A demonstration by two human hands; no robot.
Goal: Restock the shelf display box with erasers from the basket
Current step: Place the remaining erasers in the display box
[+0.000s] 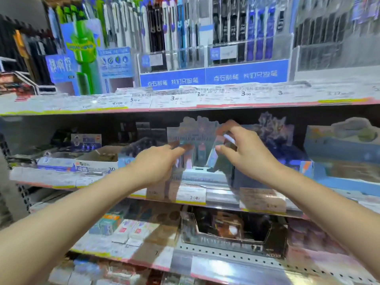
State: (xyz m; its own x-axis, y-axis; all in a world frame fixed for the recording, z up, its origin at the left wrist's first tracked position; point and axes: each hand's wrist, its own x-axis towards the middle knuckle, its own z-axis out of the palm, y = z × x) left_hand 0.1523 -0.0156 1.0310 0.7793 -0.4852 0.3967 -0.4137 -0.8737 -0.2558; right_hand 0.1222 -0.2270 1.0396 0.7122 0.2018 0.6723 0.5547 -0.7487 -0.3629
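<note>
Head view: the right hand pinches a small pale eraser above the display box on the middle shelf; the left hand, fingers extended, steadies the box's edge. The eraser looks light, firm and grippy; hold its long sides.

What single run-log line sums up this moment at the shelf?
stage: restocking | left hand: on display box | right hand: pinching small white eraser above box | basket: out of view

A pale eraser tilts above the blurred display box.
</note>
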